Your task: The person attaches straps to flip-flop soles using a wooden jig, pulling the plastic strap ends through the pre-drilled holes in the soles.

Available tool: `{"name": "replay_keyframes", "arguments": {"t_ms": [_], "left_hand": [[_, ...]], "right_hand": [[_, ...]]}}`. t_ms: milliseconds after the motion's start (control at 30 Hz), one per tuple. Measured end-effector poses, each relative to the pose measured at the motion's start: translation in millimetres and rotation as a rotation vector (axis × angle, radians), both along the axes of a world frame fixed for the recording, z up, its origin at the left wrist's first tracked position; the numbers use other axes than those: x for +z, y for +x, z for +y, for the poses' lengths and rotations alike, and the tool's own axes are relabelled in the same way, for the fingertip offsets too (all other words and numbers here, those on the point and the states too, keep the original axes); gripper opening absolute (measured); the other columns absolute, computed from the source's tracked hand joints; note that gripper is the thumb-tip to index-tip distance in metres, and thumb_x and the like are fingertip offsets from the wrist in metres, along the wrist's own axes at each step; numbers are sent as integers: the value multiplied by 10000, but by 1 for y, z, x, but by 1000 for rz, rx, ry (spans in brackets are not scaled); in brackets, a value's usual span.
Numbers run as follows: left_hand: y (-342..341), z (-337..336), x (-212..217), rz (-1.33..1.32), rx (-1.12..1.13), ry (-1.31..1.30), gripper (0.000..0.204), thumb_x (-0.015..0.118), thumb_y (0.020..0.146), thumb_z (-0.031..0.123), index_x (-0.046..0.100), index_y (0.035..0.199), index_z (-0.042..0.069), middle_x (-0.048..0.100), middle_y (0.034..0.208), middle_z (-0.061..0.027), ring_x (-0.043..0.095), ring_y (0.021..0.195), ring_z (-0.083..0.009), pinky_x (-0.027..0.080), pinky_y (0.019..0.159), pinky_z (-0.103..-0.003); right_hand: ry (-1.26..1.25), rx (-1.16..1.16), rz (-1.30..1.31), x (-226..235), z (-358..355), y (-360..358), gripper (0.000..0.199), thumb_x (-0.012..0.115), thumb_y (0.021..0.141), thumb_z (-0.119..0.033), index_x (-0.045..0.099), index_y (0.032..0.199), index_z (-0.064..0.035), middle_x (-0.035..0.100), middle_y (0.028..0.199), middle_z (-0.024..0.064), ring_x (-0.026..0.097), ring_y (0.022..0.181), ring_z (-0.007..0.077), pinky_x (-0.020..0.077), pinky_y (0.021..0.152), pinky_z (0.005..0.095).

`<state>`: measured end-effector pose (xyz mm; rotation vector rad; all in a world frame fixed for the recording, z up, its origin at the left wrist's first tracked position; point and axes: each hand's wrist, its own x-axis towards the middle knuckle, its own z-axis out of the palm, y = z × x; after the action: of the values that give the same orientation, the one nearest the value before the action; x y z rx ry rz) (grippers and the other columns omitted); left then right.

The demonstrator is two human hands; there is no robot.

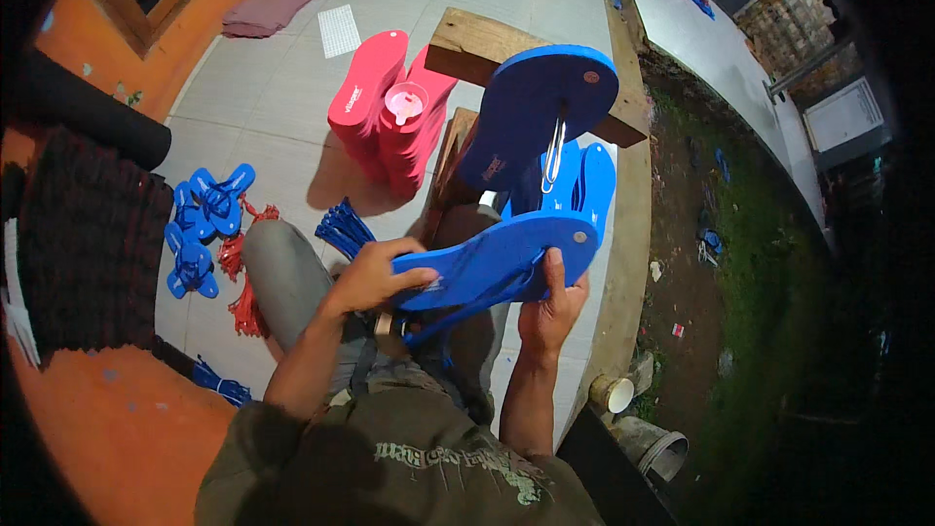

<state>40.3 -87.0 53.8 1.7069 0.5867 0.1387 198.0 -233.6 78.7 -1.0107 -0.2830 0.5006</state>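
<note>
Between my two hands is a blue flip-flop [487, 258], its sole tilted and a blue strap hanging from its near side. My left hand [375, 278] grips one end, thumb on top. My right hand [553, 312] holds the other end from below, thumb pressed near the strap. Just beyond, a second blue sole [516, 112] rests against a wooden stand [482, 44], with a looped metal wire tool [554, 156] sticking out from it. More blue soles [594, 180] are stacked behind the held one.
Pink soles [365, 88] stand stacked on the tiles, a small pink cup [406, 102] on top. Blue straps [343, 229] lie bundled by my knee. Small blue flip-flops [195, 248] and red strap bundles [248, 312] are at left. The tiled floor drops to dirt at right.
</note>
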Motion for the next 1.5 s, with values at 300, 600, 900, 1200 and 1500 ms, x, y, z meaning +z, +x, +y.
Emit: {"name": "replay_keyframes", "arguments": {"t_ms": [300,600,900,1200,1500], "left_hand": [[-8,33,98,-94,-25,581,345,772,630,165,602,893,18,618,773,-60,586,723,-128,466,678,-244],[52,8,48,-807,61,127,223,667,723,120,592,898,4,592,875,-140,591,799,-232,473,715,-331],[86,34,99,-907,-241,575,147,597,745,120,583,870,43,594,853,-85,568,761,-228,489,681,-375],[91,37,101,-871,-196,494,127,596,754,120,581,856,47,580,806,-81,554,730,-227,470,669,-378],[123,14,112,-625,670,820,576,811,561,297,501,948,5,415,912,-106,394,902,-238,347,780,-320]], "right_hand": [[-366,284,-993,33,23,-7,459,666,695,-55,494,1117,5,517,1112,149,486,1042,281,367,904,347],[68,148,-504,8,44,-4,235,638,722,-28,600,948,22,568,910,128,546,856,229,444,789,328],[207,-6,-826,29,48,36,228,685,727,-247,645,825,-44,591,869,132,564,866,279,473,745,356],[184,-1,-755,25,53,39,231,698,722,-237,626,804,-33,583,847,133,567,848,280,476,728,359],[-201,-150,-485,52,67,39,180,672,765,-119,524,812,-27,519,743,-6,455,649,65,359,580,203]]}}
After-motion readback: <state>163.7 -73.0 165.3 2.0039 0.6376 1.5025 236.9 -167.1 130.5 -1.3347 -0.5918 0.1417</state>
